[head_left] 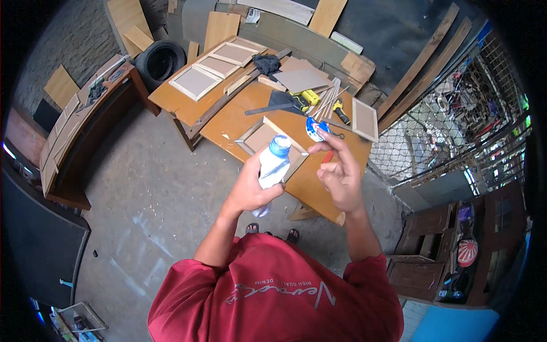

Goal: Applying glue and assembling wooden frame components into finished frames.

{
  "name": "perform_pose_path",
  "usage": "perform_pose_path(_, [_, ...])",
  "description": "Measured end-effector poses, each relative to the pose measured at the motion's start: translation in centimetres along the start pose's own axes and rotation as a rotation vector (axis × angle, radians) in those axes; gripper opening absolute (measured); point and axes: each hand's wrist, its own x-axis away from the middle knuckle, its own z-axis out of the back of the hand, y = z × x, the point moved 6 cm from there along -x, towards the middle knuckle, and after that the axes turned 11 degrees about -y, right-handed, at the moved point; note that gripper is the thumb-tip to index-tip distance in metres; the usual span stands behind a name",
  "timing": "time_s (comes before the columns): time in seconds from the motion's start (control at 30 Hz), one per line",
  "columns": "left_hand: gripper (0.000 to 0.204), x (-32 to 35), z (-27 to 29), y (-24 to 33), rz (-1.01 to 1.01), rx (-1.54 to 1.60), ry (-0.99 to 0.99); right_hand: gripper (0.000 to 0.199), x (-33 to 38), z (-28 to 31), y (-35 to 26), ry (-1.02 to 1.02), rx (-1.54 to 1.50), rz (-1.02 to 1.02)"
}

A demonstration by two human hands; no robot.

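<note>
Left hand clamped round white, blue-necked plastic bottle: likely light, squeezable; mid-body hold best. Right hand at blue-white rounded piece (grip unclear).

The left hand covered part of the white bottle, which obscured part of the wooden frame. The right hand apparently masked part of a red item of undetermined kind. Clutter beyond the wire mesh was too small to identify. The lower edge cut off the red shirt.
</note>
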Motion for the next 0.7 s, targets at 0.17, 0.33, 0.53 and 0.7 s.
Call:
perform_pose_path(0.17, [0.046, 0.6, 0.0, 0.6, -0.020, -0.074, 0.000, 0.082, 0.0, -2.6, 1.9, -0.435, -0.808, -0.163])
perform_pose_path(0.33, [0.048, 0.9, -0.3, -0.1, -0.009, -0.012, -0.107, 0.080, -0.3, -2.9, 3.3, -0.523, -1.256, -0.207])
perform_pose_path(0.53, [0.051, 0.7, -0.3, -0.7, 0.008, 0.041, -0.258, 0.077, -0.6, -2.9, 4.5, -0.611, -1.307, -0.225])
perform_pose_path(0.7, [0.054, 0.4, -0.4, -1.0, -0.002, 0.056, -0.277, 0.072, -1.4, -2.8, 4.7, -0.624, -1.195, -0.252])
